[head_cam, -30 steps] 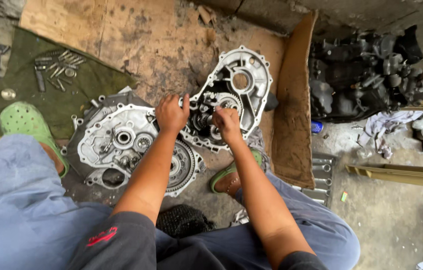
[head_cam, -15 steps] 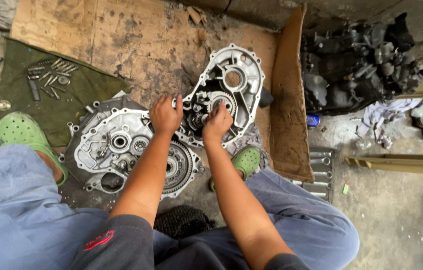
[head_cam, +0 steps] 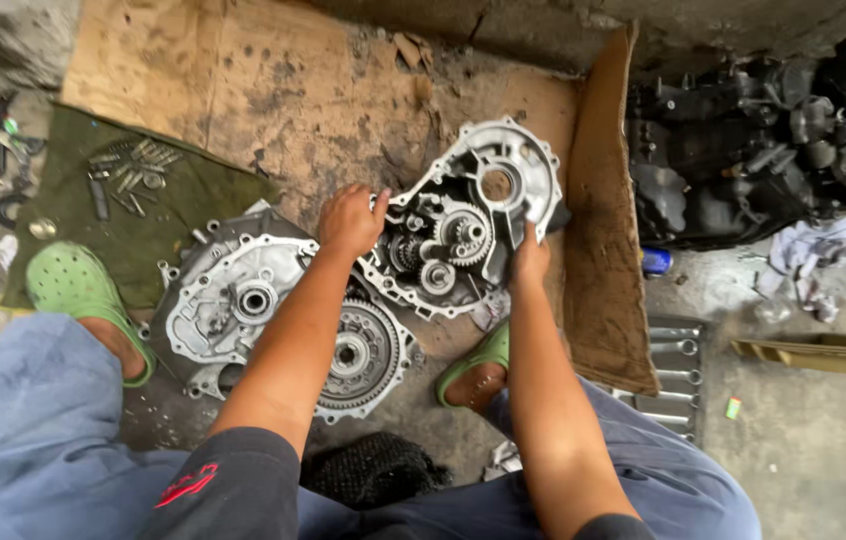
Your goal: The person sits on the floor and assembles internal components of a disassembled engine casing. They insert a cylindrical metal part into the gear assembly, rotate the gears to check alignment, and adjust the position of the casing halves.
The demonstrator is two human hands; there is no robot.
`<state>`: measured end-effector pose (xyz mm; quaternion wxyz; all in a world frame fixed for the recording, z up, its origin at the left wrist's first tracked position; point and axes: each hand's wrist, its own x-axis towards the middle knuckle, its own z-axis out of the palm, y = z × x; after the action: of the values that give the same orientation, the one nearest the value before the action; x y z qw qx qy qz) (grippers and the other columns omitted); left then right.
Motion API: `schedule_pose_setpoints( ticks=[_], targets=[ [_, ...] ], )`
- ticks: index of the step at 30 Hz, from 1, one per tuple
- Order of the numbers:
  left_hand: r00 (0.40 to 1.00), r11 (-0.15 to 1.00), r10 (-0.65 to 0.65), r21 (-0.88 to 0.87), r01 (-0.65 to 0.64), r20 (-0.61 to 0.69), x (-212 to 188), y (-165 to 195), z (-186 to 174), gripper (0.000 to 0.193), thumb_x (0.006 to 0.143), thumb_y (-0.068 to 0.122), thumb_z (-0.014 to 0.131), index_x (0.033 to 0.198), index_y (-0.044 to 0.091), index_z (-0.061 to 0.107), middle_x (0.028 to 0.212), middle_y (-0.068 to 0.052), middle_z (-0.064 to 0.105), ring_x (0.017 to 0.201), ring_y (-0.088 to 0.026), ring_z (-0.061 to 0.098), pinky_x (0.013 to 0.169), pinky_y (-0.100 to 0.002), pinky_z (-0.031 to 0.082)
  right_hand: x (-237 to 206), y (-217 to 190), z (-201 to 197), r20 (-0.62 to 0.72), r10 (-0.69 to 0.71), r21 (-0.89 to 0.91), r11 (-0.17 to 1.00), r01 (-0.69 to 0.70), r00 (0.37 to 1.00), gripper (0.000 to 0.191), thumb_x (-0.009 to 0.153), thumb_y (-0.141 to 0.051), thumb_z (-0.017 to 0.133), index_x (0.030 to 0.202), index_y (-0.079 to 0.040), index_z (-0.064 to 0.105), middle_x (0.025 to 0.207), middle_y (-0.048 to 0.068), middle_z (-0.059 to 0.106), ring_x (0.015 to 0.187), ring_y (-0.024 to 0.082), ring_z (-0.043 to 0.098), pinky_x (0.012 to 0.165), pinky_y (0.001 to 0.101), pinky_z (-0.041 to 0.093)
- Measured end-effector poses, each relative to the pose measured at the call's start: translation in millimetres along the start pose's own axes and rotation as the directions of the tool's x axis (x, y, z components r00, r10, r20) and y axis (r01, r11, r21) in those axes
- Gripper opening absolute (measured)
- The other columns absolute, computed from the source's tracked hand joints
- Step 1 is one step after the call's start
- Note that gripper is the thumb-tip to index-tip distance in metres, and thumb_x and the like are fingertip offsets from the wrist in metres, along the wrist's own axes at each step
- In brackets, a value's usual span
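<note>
from the head view, both hands grip a grey cast-metal gearbox housing half [head_cam: 463,225], its open face showing small gears and a round bore. the left hand [head_cam: 351,220] clasps its near-left rim; the right hand [head_cam: 530,258] clamps its right edge. it sits tilted on stained cardboard [head_cam: 243,90], just right of a second housing [head_cam: 243,305] with a large ring gear [head_cam: 358,355].
</note>
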<state>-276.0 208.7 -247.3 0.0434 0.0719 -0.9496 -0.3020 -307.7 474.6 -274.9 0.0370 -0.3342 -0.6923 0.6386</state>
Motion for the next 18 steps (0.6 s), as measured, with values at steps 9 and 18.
schedule_pose_setpoints(
  ticks=[9,18],
  targets=[
    [0.945,0.958,0.222,0.129,-0.258,0.242,59.0,24.2,-33.8,0.061,0.104,0.056,0.040,0.114,0.005,0.072,0.121,-0.020,0.066,0.115,-0.038,0.059,0.096,-0.057,0.043,-55.4,27.8,3.8,-0.085,0.349,0.480,0.835,-0.269,0.933,0.054,0.089,-0.035,0.059,0.128,0.002,0.057,0.118,0.017,0.066,0.107,0.032,0.066,0.095,0.0468,0.055],
    [0.999,0.997,0.049,0.053,-0.049,-0.006,53.8,15.1,-46.5,0.055,0.101,0.056,0.053,0.107,0.005,0.071,0.118,-0.017,0.068,0.112,-0.037,0.061,0.093,-0.054,0.046,-89.1,28.8,8.4,0.063,0.485,0.564,0.704,-0.432,0.872,0.055,0.094,-0.039,0.057,0.131,0.001,0.054,0.120,0.021,0.068,0.102,0.032,0.071,0.091,0.0452,0.059]
  ],
)
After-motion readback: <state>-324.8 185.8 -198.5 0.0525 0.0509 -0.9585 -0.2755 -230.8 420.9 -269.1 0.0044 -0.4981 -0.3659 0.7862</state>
